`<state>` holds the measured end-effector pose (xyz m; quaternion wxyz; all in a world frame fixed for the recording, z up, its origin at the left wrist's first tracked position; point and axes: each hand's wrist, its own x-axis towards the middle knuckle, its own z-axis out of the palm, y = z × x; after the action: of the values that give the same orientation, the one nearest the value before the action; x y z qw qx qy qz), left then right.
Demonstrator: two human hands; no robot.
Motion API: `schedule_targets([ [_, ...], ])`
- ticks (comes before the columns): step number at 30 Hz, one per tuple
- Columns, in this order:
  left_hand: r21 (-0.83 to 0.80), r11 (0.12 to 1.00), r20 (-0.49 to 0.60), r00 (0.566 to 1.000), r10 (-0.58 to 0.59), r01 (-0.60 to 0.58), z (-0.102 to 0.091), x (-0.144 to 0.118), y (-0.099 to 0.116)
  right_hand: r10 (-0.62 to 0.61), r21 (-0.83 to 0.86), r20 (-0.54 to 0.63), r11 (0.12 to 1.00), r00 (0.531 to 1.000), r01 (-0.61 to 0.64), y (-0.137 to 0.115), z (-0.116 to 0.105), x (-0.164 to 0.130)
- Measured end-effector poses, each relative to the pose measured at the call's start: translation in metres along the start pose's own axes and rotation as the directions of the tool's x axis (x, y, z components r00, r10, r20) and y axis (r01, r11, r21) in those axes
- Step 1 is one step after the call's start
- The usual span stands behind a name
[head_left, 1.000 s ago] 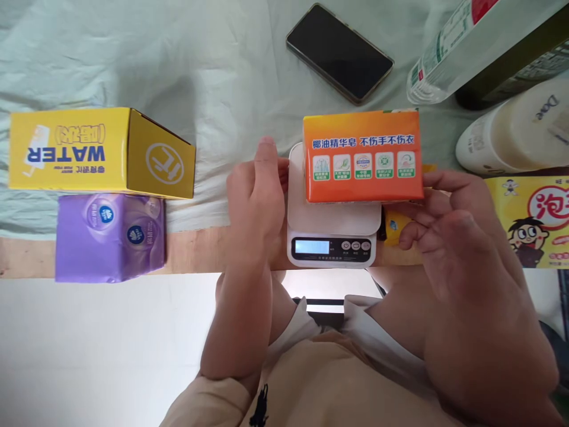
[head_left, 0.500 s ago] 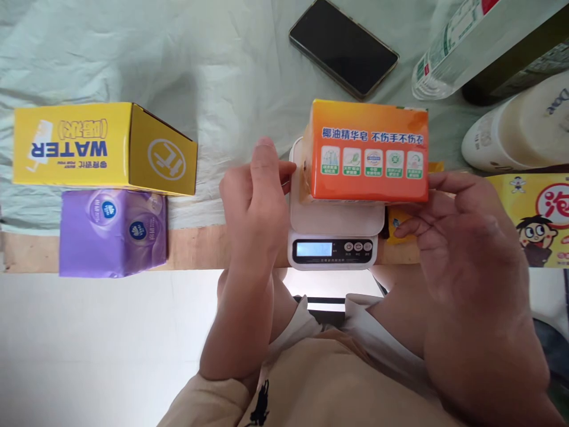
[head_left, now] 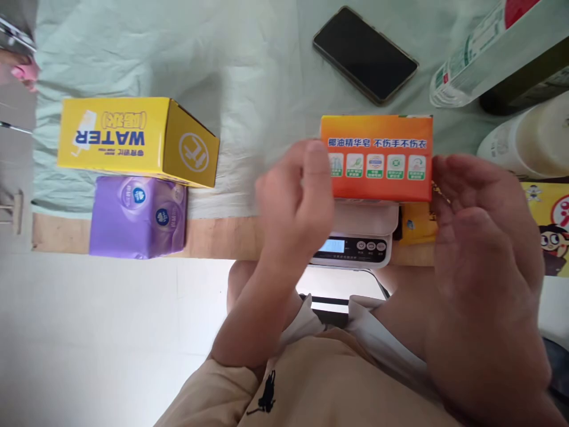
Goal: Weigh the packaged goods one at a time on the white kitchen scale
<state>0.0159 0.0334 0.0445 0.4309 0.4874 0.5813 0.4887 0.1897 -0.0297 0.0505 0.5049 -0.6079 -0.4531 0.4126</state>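
Observation:
An orange soap pack (head_left: 377,178) with blue Chinese print and a row of small icons rests over the white kitchen scale (head_left: 373,220). My left hand (head_left: 299,201) is against the pack's left side, its thumb over the near edge, slightly blurred. At the opposite side, the bent fingers of my right hand (head_left: 486,219) press on the pack's right end. Between them, the two hands grip it. Part of the scale's lit display is covered by my left wrist, and its plate is mostly hidden under the pack.
To the left stand a yellow box (head_left: 115,136) and a purple tissue pack (head_left: 133,219). A black phone (head_left: 367,53) lies behind the scale. Bottles, including a clear bottle (head_left: 471,71) and a white bottle (head_left: 507,142), lie at right, near a yellow snack pack (head_left: 551,231).
My left hand has moved right from beside the scale onto the soap pack's left side. My right-hand fingers have come up along its right end. The view has shifted a little left.

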Motion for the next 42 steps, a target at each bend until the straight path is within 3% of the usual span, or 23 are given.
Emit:
schedule_targets([
  [3,0.024,0.994,0.086,0.991,0.105,-0.107,0.004,-0.011,0.003,-0.034,0.096,0.038,0.995,0.999,0.030,0.001,0.015,0.003],
  [7,0.073,0.991,0.089,0.990,0.107,-0.114,-0.003,-0.021,0.008,-0.024,0.122,-0.068,0.992,0.997,0.032,-0.003,0.037,0.003],
  [10,0.080,0.993,0.052,0.995,0.084,-0.088,-0.022,-0.030,0.015,-0.056,0.140,-0.073,0.988,0.996,0.065,-0.009,0.054,0.001],
  [14,0.055,0.996,-0.068,0.994,0.081,-0.077,-0.061,-0.058,0.019,-0.200,0.160,0.055,0.969,0.978,0.189,-0.011,0.080,0.000],
  [16,-0.052,0.996,-0.097,0.993,0.066,-0.071,-0.078,-0.079,0.019,-0.248,0.217,0.151,0.953,0.957,0.213,-0.007,0.098,-0.003],
  [20,-0.420,0.903,-0.141,0.976,-0.164,0.092,-0.099,-0.120,0.014,-0.217,0.222,0.297,0.963,0.930,0.154,-0.002,0.142,-0.021],
  [22,-0.496,0.858,-0.142,0.963,-0.230,0.132,-0.105,-0.133,0.007,-0.165,0.149,0.347,0.982,0.923,0.119,0.000,0.162,-0.029],
  [26,-0.548,0.829,-0.182,0.951,-0.250,0.113,-0.113,-0.142,-0.012,-0.041,0.060,0.435,0.998,0.899,0.017,0.010,0.190,-0.031],
  [31,-0.523,0.849,-0.284,0.925,-0.253,0.071,-0.113,-0.139,-0.038,-0.144,0.119,0.447,0.988,0.883,0.101,0.032,0.198,-0.025],
  [35,-0.426,0.901,-0.363,0.897,-0.253,0.082,-0.114,-0.151,-0.058,-0.103,-0.003,0.348,0.994,0.932,0.111,0.034,0.188,-0.035],
  [38,-0.350,0.930,-0.332,0.913,-0.237,0.114,-0.118,-0.166,-0.071,-0.059,-0.067,0.329,0.994,0.942,0.085,0.030,0.184,-0.045],
  [42,-0.321,0.939,-0.276,0.937,-0.215,0.121,-0.119,-0.173,-0.079,-0.091,0.039,0.416,0.996,0.905,0.083,0.028,0.187,-0.049],
])
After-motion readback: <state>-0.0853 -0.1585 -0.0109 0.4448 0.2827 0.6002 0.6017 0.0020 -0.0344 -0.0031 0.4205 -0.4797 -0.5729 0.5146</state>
